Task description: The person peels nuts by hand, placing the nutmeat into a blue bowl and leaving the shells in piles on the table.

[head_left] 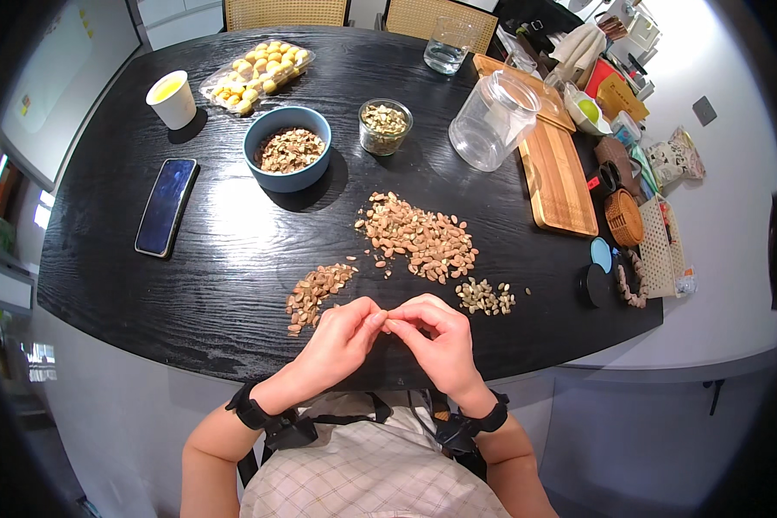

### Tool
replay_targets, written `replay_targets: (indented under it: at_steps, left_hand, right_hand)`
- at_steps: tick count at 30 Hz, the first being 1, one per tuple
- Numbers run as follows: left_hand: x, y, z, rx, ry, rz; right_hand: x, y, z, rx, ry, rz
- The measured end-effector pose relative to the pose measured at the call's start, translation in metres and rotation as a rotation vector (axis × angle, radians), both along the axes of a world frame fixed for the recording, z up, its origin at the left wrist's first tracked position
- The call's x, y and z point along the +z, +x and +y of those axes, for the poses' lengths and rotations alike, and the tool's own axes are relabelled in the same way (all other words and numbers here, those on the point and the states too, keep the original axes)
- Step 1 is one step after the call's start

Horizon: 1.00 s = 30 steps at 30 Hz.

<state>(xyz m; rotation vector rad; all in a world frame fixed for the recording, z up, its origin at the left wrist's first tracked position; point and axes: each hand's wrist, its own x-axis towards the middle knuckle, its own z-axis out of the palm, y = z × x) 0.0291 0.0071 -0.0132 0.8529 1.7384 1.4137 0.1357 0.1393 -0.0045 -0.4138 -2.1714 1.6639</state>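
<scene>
My left hand [350, 331] and my right hand [432, 335] meet over the table's near edge. Both are closed in a pinch, fingertips together on a tiny brown seed, mostly hidden by the fingers. Just beyond them lies a large heap of brown unshelled seeds [419, 238]. Beside my left hand is a smaller pile of split brown shells [315, 295]. A small group of pale greenish kernels [485, 297] lies near my right hand. Farther off stand a blue bowl [287, 180] filled with shells and a small glass jar [383, 143] of greenish kernels.
A phone [166, 207] lies at the left on the black table [233, 285]. Behind are a white cup [172, 100], a clear box of round yellow items [259, 72] and a water glass [448, 53]. Right stand a clear empty jar [483, 129], wooden boards [558, 181] and a black lid [592, 286].
</scene>
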Motion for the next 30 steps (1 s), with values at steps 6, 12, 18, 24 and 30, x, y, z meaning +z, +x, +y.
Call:
replay_targets:
  at_steps: [6,12,18,24,30]
  left_hand:
    - [-0.009,-0.005,-0.003,0.023,0.001,-0.346]
    - [-0.005,-0.003,-0.003,0.048,0.119,-0.583]
    - [-0.004,-0.002,0.0,0.06,0.191,-0.653]
    - [-0.007,-0.003,-0.002,0.014,0.204,-0.764]
    - [-0.008,-0.001,0.0,0.102,0.237,-0.756]
  right_hand:
    - [0.007,0.001,0.0,0.029,0.064,-0.038]
    - [-0.006,0.001,0.001,-0.016,-0.177,-0.106]
    - [-0.009,0.0,0.001,-0.033,-0.441,-0.108]
    - [-0.004,-0.002,0.001,-0.029,-0.589,-0.039]
    - [0.002,-0.003,-0.004,-0.04,-0.166,0.075]
